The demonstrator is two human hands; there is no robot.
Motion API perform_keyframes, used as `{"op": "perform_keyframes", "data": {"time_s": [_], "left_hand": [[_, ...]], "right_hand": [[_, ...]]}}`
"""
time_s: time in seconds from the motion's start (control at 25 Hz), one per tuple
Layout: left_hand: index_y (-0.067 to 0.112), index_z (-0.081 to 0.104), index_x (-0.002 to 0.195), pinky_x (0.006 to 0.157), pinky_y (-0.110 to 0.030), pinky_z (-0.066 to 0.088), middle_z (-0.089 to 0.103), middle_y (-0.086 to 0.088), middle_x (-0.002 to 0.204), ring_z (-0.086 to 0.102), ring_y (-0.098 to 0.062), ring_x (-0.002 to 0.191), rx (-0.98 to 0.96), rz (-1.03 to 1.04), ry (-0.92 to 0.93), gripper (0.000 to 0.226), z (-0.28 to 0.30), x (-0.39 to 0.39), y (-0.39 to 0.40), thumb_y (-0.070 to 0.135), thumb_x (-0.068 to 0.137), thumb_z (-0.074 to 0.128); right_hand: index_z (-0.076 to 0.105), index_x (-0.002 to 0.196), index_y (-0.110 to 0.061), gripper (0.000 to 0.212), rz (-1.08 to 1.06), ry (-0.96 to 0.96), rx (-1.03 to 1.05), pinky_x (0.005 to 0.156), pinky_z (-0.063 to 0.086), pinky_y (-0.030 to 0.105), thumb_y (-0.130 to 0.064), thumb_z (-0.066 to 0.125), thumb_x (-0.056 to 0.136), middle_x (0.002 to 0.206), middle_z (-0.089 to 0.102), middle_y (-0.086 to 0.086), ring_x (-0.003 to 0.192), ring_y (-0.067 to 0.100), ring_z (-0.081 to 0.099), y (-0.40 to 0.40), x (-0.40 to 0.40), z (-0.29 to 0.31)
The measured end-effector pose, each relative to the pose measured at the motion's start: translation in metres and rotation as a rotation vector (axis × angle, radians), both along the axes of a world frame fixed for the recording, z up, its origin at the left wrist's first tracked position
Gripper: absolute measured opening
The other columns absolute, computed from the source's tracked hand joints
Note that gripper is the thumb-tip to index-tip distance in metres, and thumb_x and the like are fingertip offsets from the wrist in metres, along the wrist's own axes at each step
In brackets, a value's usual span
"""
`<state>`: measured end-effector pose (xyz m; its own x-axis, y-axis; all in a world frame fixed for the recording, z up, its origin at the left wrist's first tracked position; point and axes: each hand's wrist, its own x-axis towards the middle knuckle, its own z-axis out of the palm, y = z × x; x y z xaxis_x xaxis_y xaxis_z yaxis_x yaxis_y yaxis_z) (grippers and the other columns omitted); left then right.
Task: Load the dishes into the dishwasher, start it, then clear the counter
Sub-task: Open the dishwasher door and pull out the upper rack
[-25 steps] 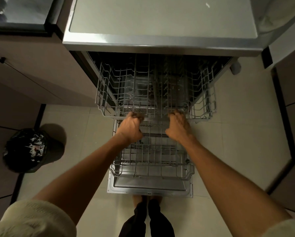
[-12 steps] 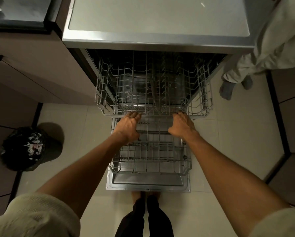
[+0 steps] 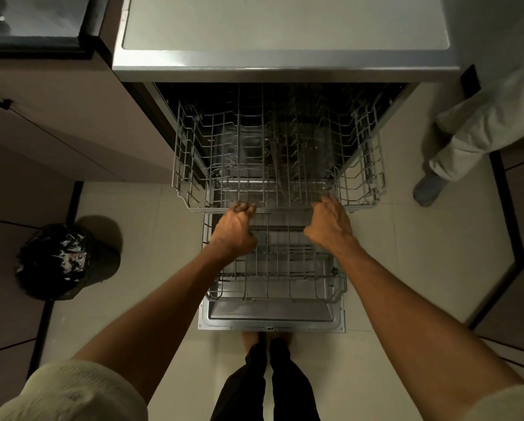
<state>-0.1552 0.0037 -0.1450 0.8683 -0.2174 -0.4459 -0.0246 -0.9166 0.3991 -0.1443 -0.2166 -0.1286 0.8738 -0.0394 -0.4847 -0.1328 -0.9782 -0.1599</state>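
While the dishwasher (image 3: 285,71) stands with its door (image 3: 271,317) folded down flat on the floor, both wire racks are pulled out in front of it. Far to the left of the dishwasher, a round bin (image 3: 64,261) with a black bag sits on the pale floor tiles, beside brown cupboards. The upper rack (image 3: 193,165) sticks out of the dishwasher, and no dishes can be seen in it. Below it, the lower rack (image 3: 272,278) rests over the open door and looks bare too. The left hand (image 3: 234,229) is at the front bar of the upper rack, left of its middle. Its grip is curled round that bar. The right hand (image 3: 330,224) is at the same bar, right of the middle, and its fingers hook over the bar as well. Both arms reach out from pale sleeves. Two bare feet in dark trousers stand just in front of the door. On top of the dishwasher, the grey tabletop (image 3: 285,22) shows. To the right of the dishwasher, another person's leg (image 3: 479,132) in pale trousers and a grey sock stands on the floor.
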Motion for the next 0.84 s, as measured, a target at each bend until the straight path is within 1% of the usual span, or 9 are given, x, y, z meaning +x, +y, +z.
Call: {"op": "perform_keyframes", "data": {"time_s": [0.12, 0.16, 0.24, 0.32, 0.4, 0.48, 0.6, 0.72, 0.84], "left_hand": [[0.017, 0.031, 0.153, 0.12, -0.04, 0.025, 0.032, -0.009, 0.159, 0.022, -0.029, 0.149, 0.001, -0.026, -0.007, 0.075, -0.003, -0.012, 0.004, 0.014, 0.087, 0.066], [0.016, 0.035, 0.152, 0.118, -0.039, 0.028, 0.036, -0.01, 0.156, 0.026, -0.029, 0.147, 0.002, -0.042, -0.01, 0.071, -0.004, -0.018, 0.006, 0.014, 0.088, 0.066], [0.016, 0.036, 0.151, 0.117, -0.038, 0.031, 0.039, -0.01, 0.155, 0.028, -0.028, 0.146, -0.007, -0.053, 0.001, 0.071, -0.006, -0.035, 0.012, 0.009, 0.086, 0.063], [0.018, 0.03, 0.154, 0.119, -0.041, 0.028, 0.032, -0.008, 0.16, 0.021, -0.028, 0.15, -0.017, -0.059, 0.021, 0.079, -0.005, -0.051, 0.013, 0.004, 0.083, 0.061], [0.017, 0.029, 0.155, 0.12, -0.043, 0.026, 0.029, -0.007, 0.161, 0.018, -0.029, 0.151, -0.034, -0.04, 0.024, 0.081, -0.003, -0.06, 0.008, 0.003, 0.082, 0.062], [0.015, 0.032, 0.154, 0.12, -0.044, 0.028, 0.031, -0.009, 0.16, 0.019, -0.029, 0.15, -0.051, -0.002, 0.012, 0.079, -0.001, -0.064, 0.003, 0.004, 0.081, 0.062], [0.013, 0.039, 0.151, 0.12, -0.041, 0.03, 0.036, -0.01, 0.158, 0.023, -0.027, 0.149, -0.066, 0.033, 0.026, 0.074, 0.002, -0.07, 0.005, 0.004, 0.082, 0.062], [0.013, 0.043, 0.149, 0.118, -0.039, 0.034, 0.042, -0.008, 0.154, 0.03, -0.027, 0.147, -0.074, 0.03, 0.059, 0.071, 0.003, -0.09, 0.014, 0.001, 0.081, 0.061], [0.014, 0.042, 0.149, 0.113, -0.041, 0.041, 0.047, -0.006, 0.15, 0.034, -0.026, 0.144, -0.05, -0.009, 0.084, 0.077, 0.001, -0.115, 0.021, 0.001, 0.075, 0.06]], "right_hand": [[0.062, 0.125, 0.0, 0.052, 0.003, -0.002, 0.004, 0.113, 0.036, 0.04, -0.026, 0.075, 0.082, 0.136, 0.053, 0.018, 0.129, 0.032, 0.045, 0.005, -0.015, 0.0], [0.063, 0.124, 0.0, 0.051, 0.006, 0.004, 0.004, 0.114, 0.036, 0.04, -0.026, 0.075, 0.082, 0.136, 0.053, 0.018, 0.13, 0.033, 0.044, 0.006, -0.023, -0.001], [0.059, 0.131, 0.0, 0.058, 0.004, 0.034, 0.001, 0.119, 0.03, 0.04, -0.028, 0.075, 0.083, 0.147, 0.045, 0.018, 0.139, 0.033, 0.036, 0.007, -0.04, -0.003], [0.055, 0.136, -0.002, 0.063, 0.01, 0.05, -0.012, 0.122, 0.024, 0.038, -0.032, 0.074, 0.085, 0.155, 0.037, 0.017, 0.144, 0.033, 0.031, 0.005, -0.053, -0.002], [0.057, 0.133, -0.002, 0.06, 0.017, 0.046, -0.023, 0.12, 0.027, 0.038, -0.034, 0.074, 0.085, 0.152, 0.04, 0.017, 0.14, 0.032, 0.034, 0.003, -0.059, 0.0], [0.059, 0.13, -0.003, 0.057, 0.023, 0.041, -0.029, 0.117, 0.031, 0.038, -0.033, 0.073, 0.085, 0.145, 0.046, 0.016, 0.135, 0.031, 0.038, 0.002, -0.062, 0.003], [0.062, 0.126, -0.004, 0.052, 0.03, 0.065, -0.043, 0.114, 0.035, 0.039, -0.032, 0.072, 0.084, 0.14, 0.05, 0.015, 0.132, 0.031, 0.041, 0.007, -0.071, 0.005], [0.061, 0.129, -0.006, 0.051, 0.034, 0.13, -0.039, 0.115, 0.035, 0.043, -0.032, 0.072, 0.086, 0.147, 0.045, 0.015, 0.138, 0.032, 0.036, 0.014, -0.095, 0.003], [0.058, 0.133, -0.007, 0.056, 0.032, 0.158, -0.04, 0.117, 0.032, 0.042, -0.034, 0.072, 0.087, 0.15, 0.041, 0.014, 0.141, 0.031, 0.033, 0.015, -0.12, -0.002]]}}
